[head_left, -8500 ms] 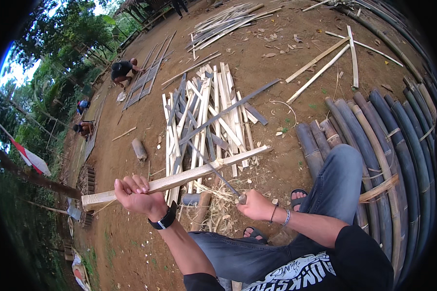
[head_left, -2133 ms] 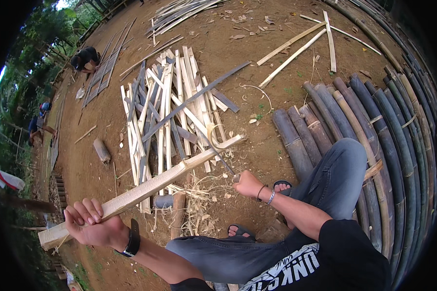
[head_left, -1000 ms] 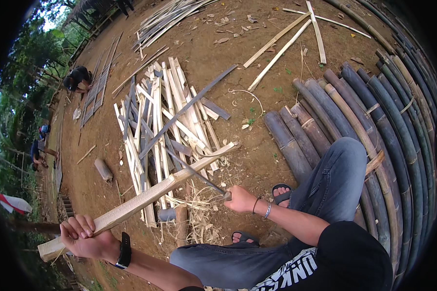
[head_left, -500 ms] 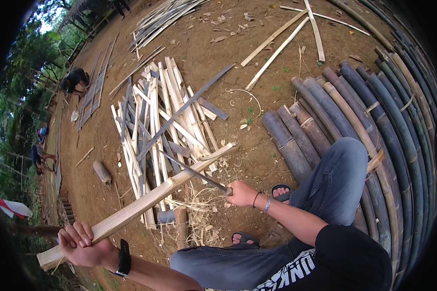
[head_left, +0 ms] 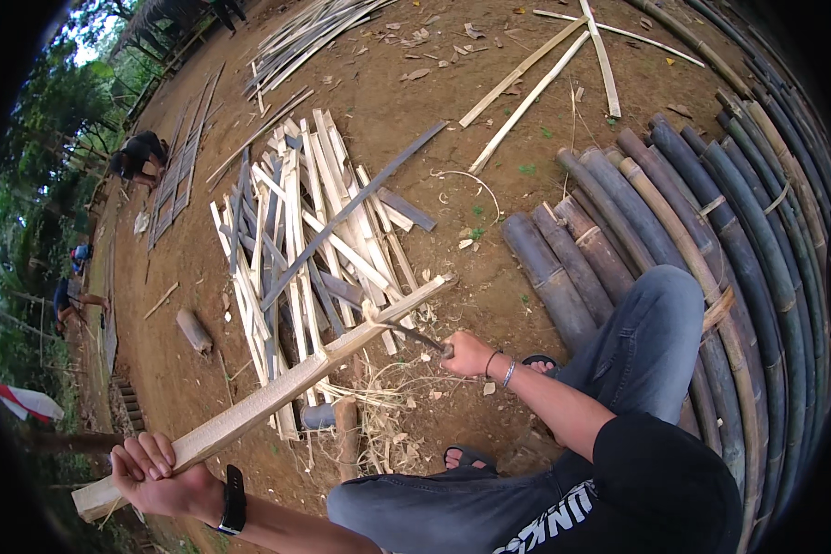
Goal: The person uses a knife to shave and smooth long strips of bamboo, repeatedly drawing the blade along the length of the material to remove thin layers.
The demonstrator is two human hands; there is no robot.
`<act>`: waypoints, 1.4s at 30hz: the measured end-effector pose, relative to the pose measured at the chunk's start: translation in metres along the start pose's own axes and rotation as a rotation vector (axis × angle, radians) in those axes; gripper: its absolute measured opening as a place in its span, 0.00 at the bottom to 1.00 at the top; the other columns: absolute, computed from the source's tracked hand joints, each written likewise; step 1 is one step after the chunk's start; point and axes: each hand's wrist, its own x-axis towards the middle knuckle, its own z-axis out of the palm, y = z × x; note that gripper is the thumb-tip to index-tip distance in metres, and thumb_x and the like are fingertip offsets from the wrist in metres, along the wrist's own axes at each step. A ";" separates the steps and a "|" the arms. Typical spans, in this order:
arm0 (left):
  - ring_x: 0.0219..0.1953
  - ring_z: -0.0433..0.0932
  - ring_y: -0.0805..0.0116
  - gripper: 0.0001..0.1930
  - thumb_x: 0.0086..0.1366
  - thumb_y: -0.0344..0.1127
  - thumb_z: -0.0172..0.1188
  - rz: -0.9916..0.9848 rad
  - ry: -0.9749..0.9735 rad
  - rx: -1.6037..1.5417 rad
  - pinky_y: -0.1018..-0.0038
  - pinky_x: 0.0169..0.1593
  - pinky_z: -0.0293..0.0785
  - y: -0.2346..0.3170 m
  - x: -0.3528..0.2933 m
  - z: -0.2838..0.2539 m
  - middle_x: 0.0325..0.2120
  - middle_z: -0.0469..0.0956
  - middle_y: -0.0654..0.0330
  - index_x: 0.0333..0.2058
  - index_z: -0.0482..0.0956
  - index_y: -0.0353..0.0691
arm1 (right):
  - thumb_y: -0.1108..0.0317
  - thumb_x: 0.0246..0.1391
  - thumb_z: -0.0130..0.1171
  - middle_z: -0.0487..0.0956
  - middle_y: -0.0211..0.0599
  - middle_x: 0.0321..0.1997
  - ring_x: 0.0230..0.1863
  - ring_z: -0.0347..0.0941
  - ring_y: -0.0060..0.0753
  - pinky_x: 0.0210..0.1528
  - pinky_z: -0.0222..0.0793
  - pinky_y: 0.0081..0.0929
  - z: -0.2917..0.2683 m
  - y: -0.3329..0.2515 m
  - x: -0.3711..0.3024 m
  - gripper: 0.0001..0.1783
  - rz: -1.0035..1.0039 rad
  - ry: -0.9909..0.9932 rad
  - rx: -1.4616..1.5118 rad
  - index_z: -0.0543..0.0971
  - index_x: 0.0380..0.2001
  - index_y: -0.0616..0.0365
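Note:
My left hand [head_left: 164,475] is wrapped round the near end of a long pale split bamboo strip [head_left: 272,395], which slants away up and to the right. In my right hand [head_left: 469,355] is the handle of a long-bladed knife [head_left: 417,336]. Its dark blade meets the upper part of the strip, and a pale curled shaving [head_left: 371,314] stands up there. The blade's far end is hard to make out. Under the strip, a short upright bamboo stump [head_left: 345,436] stands beside a heap of thin shavings [head_left: 390,406].
A pile of split bamboo strips [head_left: 319,208] lies ahead on the brown dirt. Dark bamboo poles [head_left: 549,277] are stacked along my right side. A short bamboo piece [head_left: 194,331] lies at left. Further off, a person [head_left: 141,155] bends over a lattice frame [head_left: 185,162].
My right hand has shifted slightly away and to the right. The blade shows less beyond the strip, and a shaving now curls up beside it. My left hand keeps its hold.

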 end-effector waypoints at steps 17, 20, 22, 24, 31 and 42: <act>0.10 0.49 0.81 0.19 0.69 0.36 0.39 -0.022 0.073 -0.001 0.85 0.13 0.48 -0.013 -0.002 0.028 0.10 0.51 0.69 0.16 0.52 0.48 | 0.62 0.37 0.59 0.78 0.58 0.25 0.30 0.78 0.54 0.35 0.72 0.42 -0.022 0.085 0.063 0.14 0.303 0.067 -0.004 0.79 0.23 0.65; 0.10 0.49 0.81 0.19 0.69 0.35 0.39 0.003 0.064 0.036 0.84 0.13 0.48 0.001 0.001 0.006 0.11 0.51 0.69 0.16 0.52 0.48 | 0.63 0.37 0.59 0.78 0.59 0.26 0.31 0.78 0.55 0.36 0.72 0.42 -0.007 0.015 0.012 0.15 0.035 -0.045 -0.060 0.79 0.23 0.67; 0.10 0.49 0.81 0.19 0.69 0.35 0.39 -0.010 0.066 0.031 0.84 0.13 0.48 0.000 0.004 0.009 0.11 0.51 0.69 0.16 0.52 0.48 | 0.63 0.38 0.58 0.78 0.60 0.27 0.32 0.78 0.55 0.36 0.72 0.42 -0.007 0.013 0.006 0.16 -0.047 -0.078 -0.135 0.79 0.24 0.69; 0.10 0.50 0.81 0.19 0.69 0.35 0.39 -0.047 0.015 -0.020 0.84 0.13 0.48 -0.005 0.004 0.024 0.11 0.51 0.68 0.16 0.52 0.48 | 0.62 0.38 0.59 0.78 0.59 0.26 0.32 0.78 0.55 0.37 0.72 0.43 -0.011 0.095 0.055 0.16 0.235 0.077 -0.032 0.79 0.24 0.67; 0.10 0.50 0.80 0.18 0.68 0.34 0.40 -0.025 0.053 0.022 0.85 0.13 0.48 -0.005 0.009 0.006 0.11 0.51 0.68 0.17 0.52 0.48 | 0.65 0.39 0.60 0.75 0.50 0.16 0.20 0.73 0.41 0.26 0.69 0.36 0.011 0.061 0.026 0.14 -0.074 0.033 -0.033 0.74 0.16 0.67; 0.11 0.49 0.80 0.18 0.68 0.35 0.39 -0.027 -0.002 0.010 0.85 0.13 0.48 -0.007 0.013 0.004 0.11 0.51 0.68 0.17 0.52 0.47 | 0.63 0.38 0.60 0.77 0.56 0.22 0.27 0.77 0.51 0.35 0.71 0.40 0.001 0.020 0.004 0.12 -0.059 -0.058 0.098 0.79 0.23 0.63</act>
